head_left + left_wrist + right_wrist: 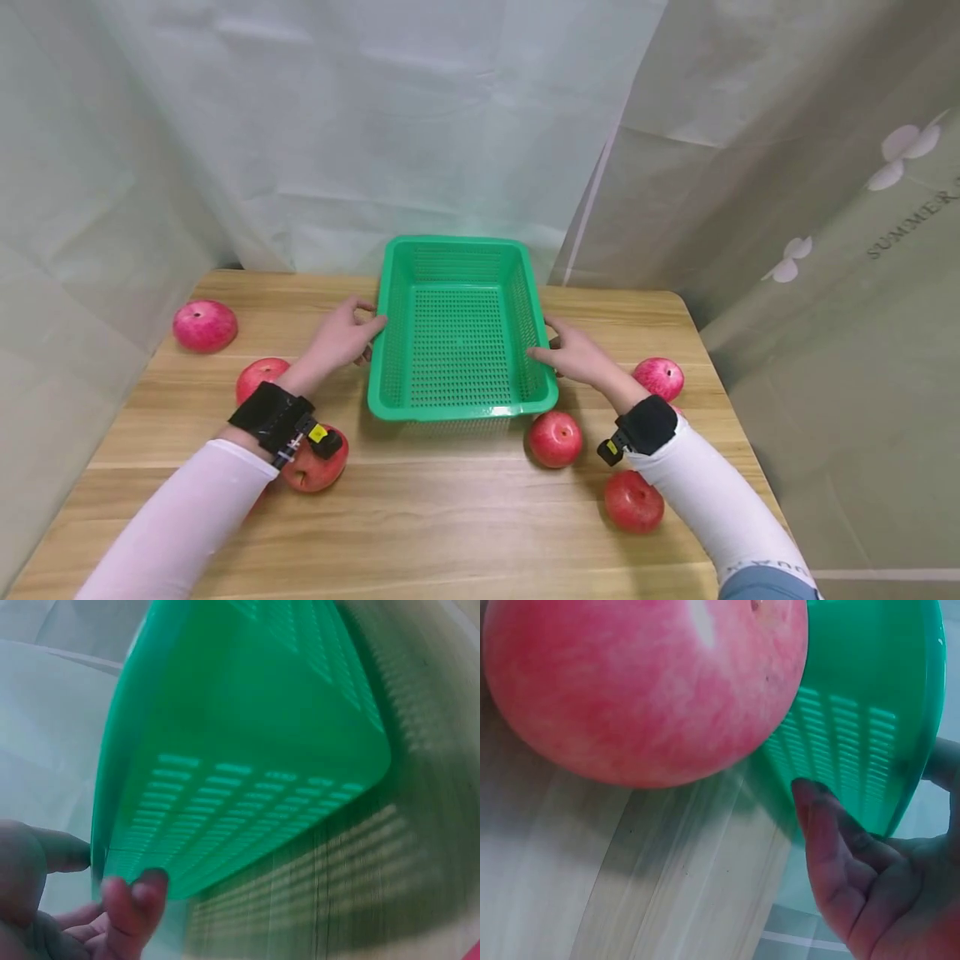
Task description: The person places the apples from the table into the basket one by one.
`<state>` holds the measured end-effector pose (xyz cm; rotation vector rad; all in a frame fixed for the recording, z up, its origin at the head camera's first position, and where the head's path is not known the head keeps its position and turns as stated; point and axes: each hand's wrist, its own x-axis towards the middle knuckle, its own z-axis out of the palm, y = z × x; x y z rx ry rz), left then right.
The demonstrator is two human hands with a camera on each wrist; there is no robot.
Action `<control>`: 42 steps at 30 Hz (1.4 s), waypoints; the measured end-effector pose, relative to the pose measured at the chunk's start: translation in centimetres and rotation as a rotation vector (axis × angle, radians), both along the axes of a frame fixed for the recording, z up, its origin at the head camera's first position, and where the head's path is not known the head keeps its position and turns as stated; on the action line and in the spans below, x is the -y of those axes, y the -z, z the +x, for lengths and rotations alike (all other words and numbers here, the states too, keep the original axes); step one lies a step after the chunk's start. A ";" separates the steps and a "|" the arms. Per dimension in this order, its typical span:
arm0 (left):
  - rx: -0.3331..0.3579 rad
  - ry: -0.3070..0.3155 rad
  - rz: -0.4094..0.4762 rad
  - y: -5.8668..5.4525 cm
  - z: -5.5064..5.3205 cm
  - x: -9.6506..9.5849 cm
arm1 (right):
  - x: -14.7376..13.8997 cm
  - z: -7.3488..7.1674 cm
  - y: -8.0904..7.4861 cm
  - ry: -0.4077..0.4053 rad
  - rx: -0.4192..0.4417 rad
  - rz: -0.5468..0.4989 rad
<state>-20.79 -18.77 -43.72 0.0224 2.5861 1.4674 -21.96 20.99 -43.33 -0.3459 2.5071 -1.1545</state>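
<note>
A green plastic basket point(462, 350) with slotted walls and a perforated bottom is at the middle of the wooden table, nothing inside it. My left hand point(347, 335) grips its left rim, the thumb over the edge and the other fingers outside, under the rim. On the opposite side my right hand point(573, 352) pinches the right rim the same way, thumb on top. Curled fingertips point(139, 896) lie along the outer wall in the left wrist view. A red apple point(649, 686) looms large beside the basket in the right wrist view; from the head it sits near the front right corner.
Red apples lie on both sides of the wooden table point(450, 533): one at the far left point(205, 326), others by the left wrist point(317, 460) and around the right forearm point(633, 502). Forearms partly cover some. Pale sheeting point(420, 125) hangs behind and along both sides.
</note>
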 end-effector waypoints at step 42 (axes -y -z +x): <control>-0.251 0.015 -0.365 -0.7 -4.8 0.3 | 1.0 -2.8 -0.8 -0.084 -0.107 0.239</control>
